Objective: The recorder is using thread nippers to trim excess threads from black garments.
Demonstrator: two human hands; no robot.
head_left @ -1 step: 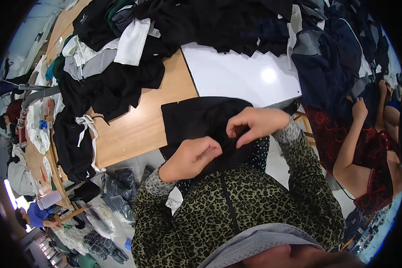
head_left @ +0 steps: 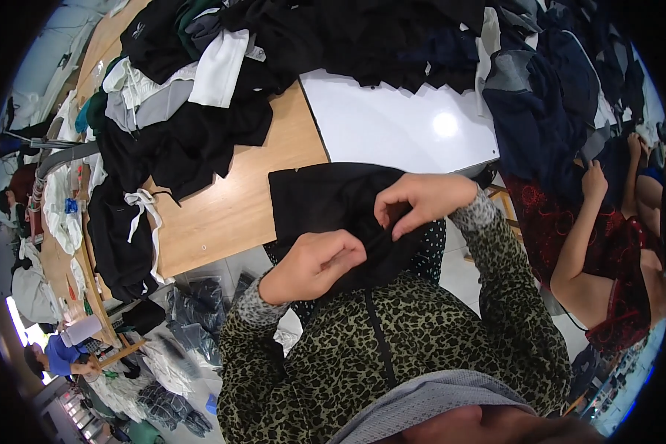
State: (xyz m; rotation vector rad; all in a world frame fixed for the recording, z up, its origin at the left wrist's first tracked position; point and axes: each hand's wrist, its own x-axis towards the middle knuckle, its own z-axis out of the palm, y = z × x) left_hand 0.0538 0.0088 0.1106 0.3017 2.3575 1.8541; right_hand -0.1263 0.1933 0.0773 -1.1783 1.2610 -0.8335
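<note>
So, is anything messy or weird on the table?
Messy, yes: the garment heap toward the far left of the wooden table lies jumbled, not folded, and a white strip trails loosely beside a black garment. I see no spill.

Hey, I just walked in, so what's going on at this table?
Someone in a leopard-print jacket is handling a black cloth that lies partly over the wooden table's edge. Their left hand and right hand are close together over it, fingers curled, though the exact grip is hard to see. Garments are heaped farther back, and to the right another person's hand is at some dark blue cloth.
</note>
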